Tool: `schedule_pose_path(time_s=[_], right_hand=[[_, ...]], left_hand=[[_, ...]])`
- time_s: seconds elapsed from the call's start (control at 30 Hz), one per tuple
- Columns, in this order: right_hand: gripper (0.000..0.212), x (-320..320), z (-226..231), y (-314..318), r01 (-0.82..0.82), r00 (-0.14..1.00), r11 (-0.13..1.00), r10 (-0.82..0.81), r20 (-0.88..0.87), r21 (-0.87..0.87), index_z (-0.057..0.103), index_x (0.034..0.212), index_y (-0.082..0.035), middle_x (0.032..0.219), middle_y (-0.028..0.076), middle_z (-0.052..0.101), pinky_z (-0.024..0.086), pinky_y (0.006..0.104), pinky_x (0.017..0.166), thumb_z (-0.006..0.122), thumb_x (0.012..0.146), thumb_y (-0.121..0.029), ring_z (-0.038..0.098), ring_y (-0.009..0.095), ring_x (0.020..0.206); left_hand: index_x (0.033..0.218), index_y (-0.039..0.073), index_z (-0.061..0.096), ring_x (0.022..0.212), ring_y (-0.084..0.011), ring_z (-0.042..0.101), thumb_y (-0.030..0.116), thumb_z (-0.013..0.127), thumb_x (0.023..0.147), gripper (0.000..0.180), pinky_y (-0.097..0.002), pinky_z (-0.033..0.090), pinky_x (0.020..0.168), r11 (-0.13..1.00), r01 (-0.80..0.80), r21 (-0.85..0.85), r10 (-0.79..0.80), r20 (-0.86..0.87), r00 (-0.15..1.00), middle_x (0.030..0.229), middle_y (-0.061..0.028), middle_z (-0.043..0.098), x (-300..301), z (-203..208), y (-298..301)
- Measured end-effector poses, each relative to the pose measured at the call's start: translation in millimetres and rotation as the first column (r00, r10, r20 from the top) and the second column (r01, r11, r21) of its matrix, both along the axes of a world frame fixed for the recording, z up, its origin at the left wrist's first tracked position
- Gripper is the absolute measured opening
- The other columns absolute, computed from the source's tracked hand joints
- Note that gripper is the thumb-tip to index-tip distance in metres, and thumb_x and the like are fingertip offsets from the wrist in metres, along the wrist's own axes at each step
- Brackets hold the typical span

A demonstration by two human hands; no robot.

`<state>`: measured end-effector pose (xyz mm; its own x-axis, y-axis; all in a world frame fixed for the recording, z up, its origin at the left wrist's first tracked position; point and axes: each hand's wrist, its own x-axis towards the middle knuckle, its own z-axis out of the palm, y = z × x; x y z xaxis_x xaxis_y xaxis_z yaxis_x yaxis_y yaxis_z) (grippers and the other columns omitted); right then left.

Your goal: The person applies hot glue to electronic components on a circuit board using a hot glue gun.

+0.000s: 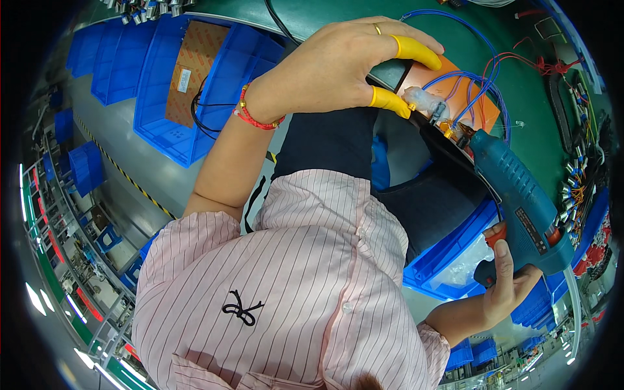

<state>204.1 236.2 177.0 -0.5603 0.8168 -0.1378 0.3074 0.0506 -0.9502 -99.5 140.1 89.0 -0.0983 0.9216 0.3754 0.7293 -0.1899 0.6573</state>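
Note:
A teal hot glue gun (517, 185) is in my right hand (497, 296), with fingers around its handle by the orange trigger. A clear glue stick trails from its rear. The gun's nozzle end meets the near edge of an orange-faced part (484, 110). My left hand (325, 68) reaches over that part from the left, thumb and index finger in yellow finger cots gripping its edge. Close to the thumb tip sits a whitish, translucent lump (422, 101) among small connectors. Blue wires (497, 78) and thin red wires (520, 58) run out from the part.
The green bench top (370, 10) carries bundled cables and several small metal components (572, 188) along the right. Blue bins (179, 140) stand at the left, one holding a cardboard box (198, 55). Another blue bin (448, 260) with clear plastic sits below the bench edge.

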Motion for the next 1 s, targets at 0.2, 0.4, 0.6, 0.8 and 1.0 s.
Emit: schedule_pose_path(time_s=[0.2,0.4,0.6,0.8,1.0], right_hand=[[0.051,-5,5,-1,0.057,0.997,0.995,-0.061,0.049,0.08,0.044,0.122,0.007,0.089,0.018,0.063,0.049,0.0327,0.074,0.066,0.077,0.0,0.061,0.023,0.079],[0.044,-6,15,-5,0.066,0.992,0.985,-0.082,0.095,0.162,0.05,0.116,0.008,0.092,0.019,0.063,0.049,0.0318,0.076,0.067,0.076,0.001,0.062,0.023,0.082],[0.045,-2,22,2,0.033,0.991,0.969,-0.063,0.117,0.246,0.05,0.117,0.008,0.093,0.02,0.063,0.048,0.0317,0.079,0.065,0.075,0.004,0.062,0.023,0.085],[0.054,20,14,22,0.099,0.995,0.988,-0.097,-0.026,0.121,0.042,0.124,0.009,0.095,0.022,0.062,0.05,0.0368,0.079,0.063,0.075,0.0,0.063,0.027,0.085],[0.056,29,-11,21,0.216,0.944,0.966,-0.244,-0.221,-0.142,0.038,0.122,0.009,0.091,0.024,0.058,0.051,0.0426,0.078,0.059,0.073,-0.007,0.062,0.032,0.079]], left_hand=[[0.109,0.013,0.064,0.109,-0.0203,0.056,0.025,0.08,0.062,0.051,-0.0307,0.046,0.092,0.998,-0.043,0.034,0.044,-0.005,0.999,0.118,0.0003,0.061,3,-1,2],[0.116,0.012,0.061,0.115,-0.0241,0.054,0.023,0.078,0.065,0.054,-0.0343,0.041,0.099,1.0,-0.016,-0.02,0.016,0.01,1.0,0.122,-0.0047,0.059,2,3,0],[0.116,0.012,0.061,0.116,-0.0246,0.053,0.024,0.076,0.067,0.053,-0.0348,0.041,0.099,0.999,-0.007,-0.037,0.008,0.024,1.0,0.123,-0.0044,0.058,1,4,-1],[0.117,0.011,0.06,0.117,-0.0253,0.052,0.022,0.075,0.069,0.051,-0.0351,0.04,0.1,0.998,-0.001,-0.062,0.002,0.023,1.0,0.126,-0.0046,0.056,1,9,-1],[0.117,0.01,0.06,0.118,-0.0251,0.051,0.019,0.075,0.068,0.052,-0.0356,0.039,0.101,0.995,-0.034,-0.093,0.036,0.018,0.999,0.128,-0.0044,0.055,5,13,-2]])
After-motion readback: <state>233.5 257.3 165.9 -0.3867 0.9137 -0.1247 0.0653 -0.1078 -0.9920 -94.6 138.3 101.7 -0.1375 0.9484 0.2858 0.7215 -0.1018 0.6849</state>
